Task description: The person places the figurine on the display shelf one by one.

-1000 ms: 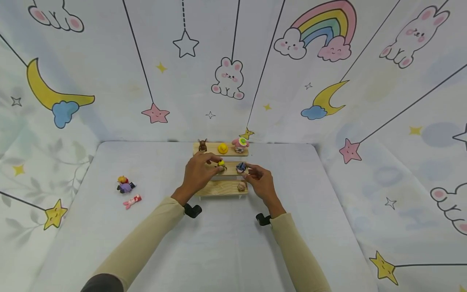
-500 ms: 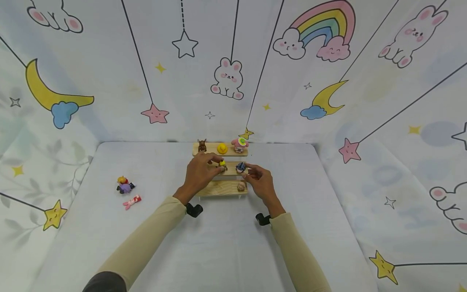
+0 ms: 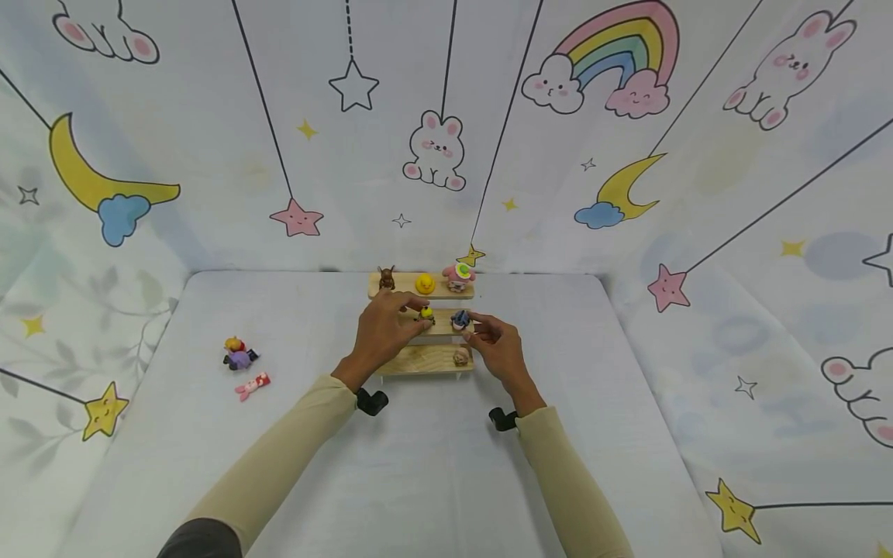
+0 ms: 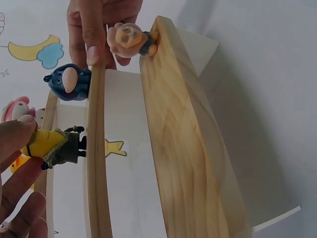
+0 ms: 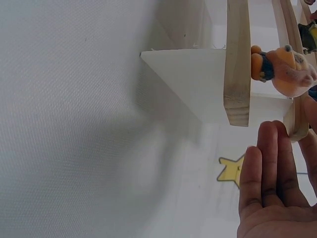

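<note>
The left hand (image 3: 382, 327) is pinching a yellow-headed figure (image 4: 47, 144) by the head, thumb and fingertip closing on it from opposite sides. The figure is standing upright, its feet appearing to meet the top of the middle shelf (image 3: 444, 328). The right hand (image 3: 499, 347) is touching that shelf's right end, its thumb lying against the front edge; whether it is pinching the wood or only resting there, I cannot tell.

Seen from the head and measured from the yellow-headed figure, a blue figure (image 3: 460, 320) is sitting at three o'clock, just beside the right fingertips. On the upper shelf (image 3: 407, 291), a brown figure (image 3: 387, 279) is standing at ten, a yellow duck (image 3: 425, 284) at twelve and a pink figure (image 3: 457, 279) between one and two. A small pale-headed figure (image 3: 461, 356) is sitting between four and five on the lower shelf (image 3: 422, 359). Well apart, a pink-and-red toy (image 3: 253, 386) is lying on the white cloth (image 3: 418, 480) at eight.
</note>
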`<state>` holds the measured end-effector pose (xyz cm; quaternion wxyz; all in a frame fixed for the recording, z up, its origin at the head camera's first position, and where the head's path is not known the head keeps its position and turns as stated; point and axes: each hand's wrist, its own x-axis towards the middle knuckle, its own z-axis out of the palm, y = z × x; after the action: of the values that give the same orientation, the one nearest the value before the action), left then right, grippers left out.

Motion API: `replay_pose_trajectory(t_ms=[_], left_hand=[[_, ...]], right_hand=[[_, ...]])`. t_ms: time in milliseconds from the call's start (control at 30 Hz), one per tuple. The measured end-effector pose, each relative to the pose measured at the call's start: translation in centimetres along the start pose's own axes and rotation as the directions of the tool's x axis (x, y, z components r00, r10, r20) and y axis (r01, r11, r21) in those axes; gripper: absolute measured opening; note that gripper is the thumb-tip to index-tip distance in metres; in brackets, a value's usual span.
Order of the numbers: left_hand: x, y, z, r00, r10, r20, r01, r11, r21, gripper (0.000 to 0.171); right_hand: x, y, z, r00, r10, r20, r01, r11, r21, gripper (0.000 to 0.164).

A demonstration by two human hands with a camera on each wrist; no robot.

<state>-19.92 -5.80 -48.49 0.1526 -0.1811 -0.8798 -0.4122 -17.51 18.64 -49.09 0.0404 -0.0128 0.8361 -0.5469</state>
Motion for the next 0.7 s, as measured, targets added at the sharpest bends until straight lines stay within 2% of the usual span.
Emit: replay_pose_trajectory(t_ms=[700], left_hand=[[-0.15, -0.07, -0.03, 1.0, 0.008, 0.002, -0.008, 1.0, -0.022, 0.03]], right_hand=[[-0.21, -0.34, 0.07, 1.0, 0.007, -0.005, -0.007, 1.0, -0.011, 0.043]])
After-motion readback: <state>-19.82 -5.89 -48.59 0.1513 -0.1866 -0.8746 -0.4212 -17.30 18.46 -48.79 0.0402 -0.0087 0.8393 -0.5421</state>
